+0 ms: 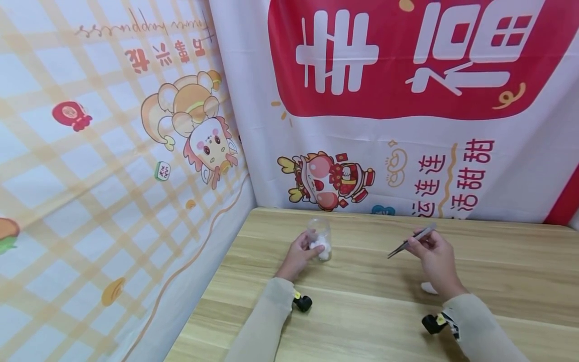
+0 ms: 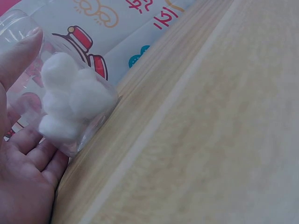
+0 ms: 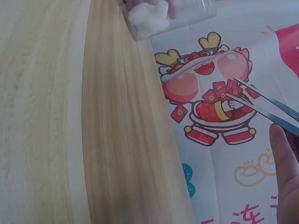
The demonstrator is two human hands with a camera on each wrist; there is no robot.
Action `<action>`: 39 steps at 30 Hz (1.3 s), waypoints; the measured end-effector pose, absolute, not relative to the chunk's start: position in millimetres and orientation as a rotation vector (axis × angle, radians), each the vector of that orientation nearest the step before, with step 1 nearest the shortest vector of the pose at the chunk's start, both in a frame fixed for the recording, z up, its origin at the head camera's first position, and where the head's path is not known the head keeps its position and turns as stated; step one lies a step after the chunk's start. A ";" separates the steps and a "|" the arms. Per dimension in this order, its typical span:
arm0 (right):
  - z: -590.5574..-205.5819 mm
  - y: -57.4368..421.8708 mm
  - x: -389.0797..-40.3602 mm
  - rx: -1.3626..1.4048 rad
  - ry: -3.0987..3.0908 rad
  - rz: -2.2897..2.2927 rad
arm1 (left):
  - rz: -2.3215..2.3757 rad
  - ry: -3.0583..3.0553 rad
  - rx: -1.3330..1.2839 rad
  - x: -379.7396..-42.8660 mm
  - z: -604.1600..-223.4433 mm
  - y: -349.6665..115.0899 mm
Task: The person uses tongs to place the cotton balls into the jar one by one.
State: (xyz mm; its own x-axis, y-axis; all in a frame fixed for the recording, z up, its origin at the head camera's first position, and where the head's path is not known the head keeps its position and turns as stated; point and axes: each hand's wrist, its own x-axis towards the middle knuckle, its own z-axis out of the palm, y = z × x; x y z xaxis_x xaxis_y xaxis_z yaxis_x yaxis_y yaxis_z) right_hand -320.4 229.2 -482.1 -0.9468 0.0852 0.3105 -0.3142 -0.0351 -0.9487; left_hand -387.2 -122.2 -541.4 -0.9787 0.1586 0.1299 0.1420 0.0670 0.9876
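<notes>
My left hand (image 1: 296, 256) holds a clear plastic jar (image 1: 320, 226) on the table, thumb on one side and fingers curled around the other. Several white cotton balls (image 2: 91, 95) lie bunched in the lower part of the jar. To the right, my right hand (image 1: 439, 259) pinches a pair of metal tweezers (image 3: 261, 108) above the table. Their two tips stand apart with nothing between them, pointing left toward the jar. Just beside the right wrist, a white piece (image 1: 427, 288) lies on the tabletop, partly hidden by the hand.
The light wooden table (image 1: 357, 286) ends at the back against a printed cloth (image 1: 253, 100) with red and white patterns. A checked cloth (image 1: 113, 166) hangs along the left side. Small black cameras (image 1: 303, 302) are strapped at both wrists.
</notes>
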 end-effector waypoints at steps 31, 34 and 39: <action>-489.6 281.5 -299.3 0.254 -2.299 1.781 | 2.101 2.320 0.337 -387.0 -542.3 -120.2; -490.4 284.9 -298.1 0.265 -2.290 1.782 | 2.102 2.324 0.339 -387.1 -542.9 -120.2; -491.8 290.2 -296.3 0.284 -2.294 1.750 | 2.109 2.325 0.329 -386.6 -542.9 -119.3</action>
State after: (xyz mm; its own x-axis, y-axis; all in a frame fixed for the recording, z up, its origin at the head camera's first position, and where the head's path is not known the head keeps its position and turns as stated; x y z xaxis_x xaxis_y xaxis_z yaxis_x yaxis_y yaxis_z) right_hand -296.3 290.2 -491.8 -0.9517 -0.0075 0.3068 -0.2979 0.2631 -0.9176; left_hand -386.6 -119.3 -542.9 -0.9782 0.1440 0.1498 0.1631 0.0855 0.9829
